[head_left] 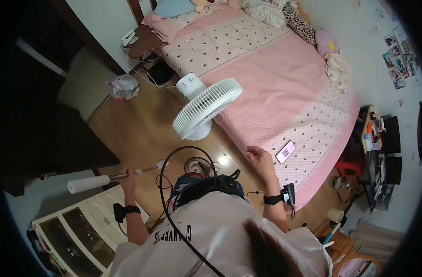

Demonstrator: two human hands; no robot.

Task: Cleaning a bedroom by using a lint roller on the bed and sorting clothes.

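Observation:
My left hand [128, 173] is closed round the metal rod of a long-handled lint roller [88, 183]. The roller's white cylinder points left, above a cream cabinet, and the other end of the rod reaches right over the floor. My right hand [261, 160] is over the near left edge of the bed, its fingers curled; whether anything small is in them does not show. Just right of that hand lies a phone [285, 152] with its screen lit, flat on the pink quilt [266, 92].
A white fan [207, 107] stands ahead between bed and door. Near the small wooden table [148, 42] are loose cables and a plastic bag [124, 87] on the floor. The cream cabinet [97, 217] stands at lower left. To the right is a cluttered desk [371, 159] with a red stool [349, 167].

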